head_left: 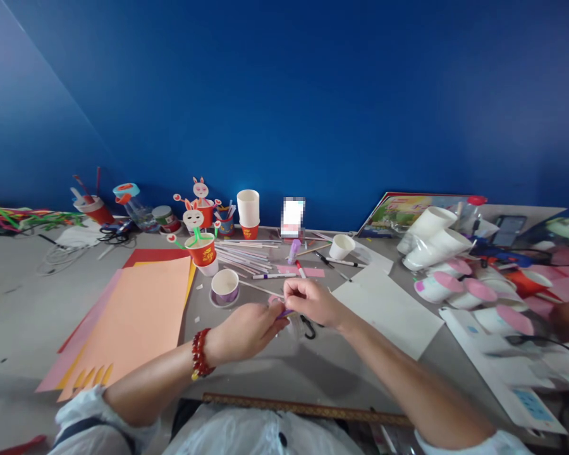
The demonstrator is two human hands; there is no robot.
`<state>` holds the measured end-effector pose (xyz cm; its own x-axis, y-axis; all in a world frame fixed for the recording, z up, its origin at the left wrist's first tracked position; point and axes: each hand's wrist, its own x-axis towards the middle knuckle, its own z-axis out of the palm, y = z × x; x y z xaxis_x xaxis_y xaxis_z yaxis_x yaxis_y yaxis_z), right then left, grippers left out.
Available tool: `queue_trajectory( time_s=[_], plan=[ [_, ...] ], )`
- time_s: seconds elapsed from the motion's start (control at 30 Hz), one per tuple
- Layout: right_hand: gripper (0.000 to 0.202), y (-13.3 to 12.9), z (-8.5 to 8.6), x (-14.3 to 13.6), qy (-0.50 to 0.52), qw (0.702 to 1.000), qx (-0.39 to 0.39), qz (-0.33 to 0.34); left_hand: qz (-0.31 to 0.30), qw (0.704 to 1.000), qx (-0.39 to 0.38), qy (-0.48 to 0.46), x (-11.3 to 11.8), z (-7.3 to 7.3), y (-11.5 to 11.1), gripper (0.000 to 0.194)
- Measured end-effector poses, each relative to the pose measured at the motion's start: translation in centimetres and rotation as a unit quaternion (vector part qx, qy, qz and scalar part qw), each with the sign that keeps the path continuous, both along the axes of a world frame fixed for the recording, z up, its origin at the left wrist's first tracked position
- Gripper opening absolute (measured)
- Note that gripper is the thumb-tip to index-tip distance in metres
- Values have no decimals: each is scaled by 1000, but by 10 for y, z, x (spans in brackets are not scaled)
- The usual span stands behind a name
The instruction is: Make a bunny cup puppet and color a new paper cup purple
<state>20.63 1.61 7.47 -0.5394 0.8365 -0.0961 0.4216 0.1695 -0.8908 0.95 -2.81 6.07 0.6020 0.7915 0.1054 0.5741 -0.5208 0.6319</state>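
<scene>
My left hand (246,332), with a red bead bracelet (200,354) at its wrist, is closed on a small purple piece (284,313). My right hand (315,303) meets it from the right, its fingers pinched together at the same spot. What lies between the right fingertips is hidden. Under the hands, a clear round object and a black curved piece (308,328) show on the table, partly covered. Left of the hands stands a white paper cup (225,285) with a purple band. A thin white stick (260,289) points towards the fingers.
Coloured paper sheets (137,303) lie at left, white paper (389,309) at right. Behind are rabbit-decorated red cups (202,251), paper straws (244,256), a purple glue stick (293,251), stacked cups (248,207) and a blurred-out bright screen (293,217). Pink-topped cups (439,287) crowd the right.
</scene>
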Motion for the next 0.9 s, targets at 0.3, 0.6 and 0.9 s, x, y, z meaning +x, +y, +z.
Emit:
queue_trajectory(
  time_s=[0.3,0.6,0.9],
  plan=[
    [11,-1,11,7,94,995,10,-10,-32,986,-142,-86,-5,6,-1,27],
    [8,-25,21,11,90,984,152,18,-32,944,-237,-229,-3,3,-8,31],
    [16,-26,18,4,119,969,216,7,-28,937,-226,-266,1,-2,-11,31]
  ],
)
